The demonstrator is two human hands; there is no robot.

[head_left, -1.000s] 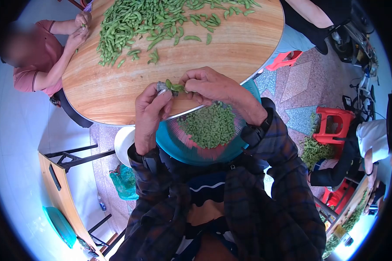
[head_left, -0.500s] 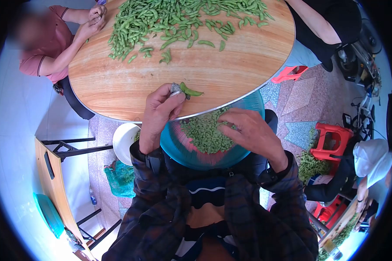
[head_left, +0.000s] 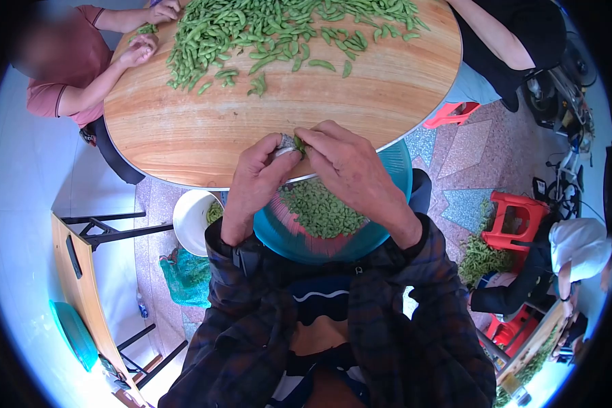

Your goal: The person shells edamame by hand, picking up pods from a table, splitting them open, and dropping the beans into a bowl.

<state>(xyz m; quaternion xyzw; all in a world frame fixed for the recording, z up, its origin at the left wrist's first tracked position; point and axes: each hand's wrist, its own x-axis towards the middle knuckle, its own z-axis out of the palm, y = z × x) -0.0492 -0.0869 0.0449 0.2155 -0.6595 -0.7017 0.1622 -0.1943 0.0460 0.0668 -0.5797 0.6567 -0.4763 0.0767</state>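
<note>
Over the near edge of the wooden table (head_left: pixel 183 143), my two hands meet at a green pod (head_left: pixel 300 144). My left hand (head_left: pixel 260 178) pinches the pod's left side, with a grey wrap on a finger. From the right, my right hand (head_left: pixel 350 170) closes its fingertips on the same pod. Below them a teal basin (head_left: pixel 265 231) rests on my lap, holding shelled green beans (head_left: pixel 323 209). A large pile of pods (head_left: pixel 231 34) covers the far part of the table.
A person in a pink shirt (head_left: pixel 81 61) handles pods at the far left. Another person's arm (head_left: pixel 493 34) rests at the far right. A white bucket (head_left: pixel 189 221) and green net bag (head_left: pixel 183 279) stand left; red stools (head_left: pixel 513 221) and a crouching person (head_left: pixel 523 285) are right.
My right hand has moved up and left from above the basin to the pod in my left hand. The pink-shirted person's hands have parted slightly.
</note>
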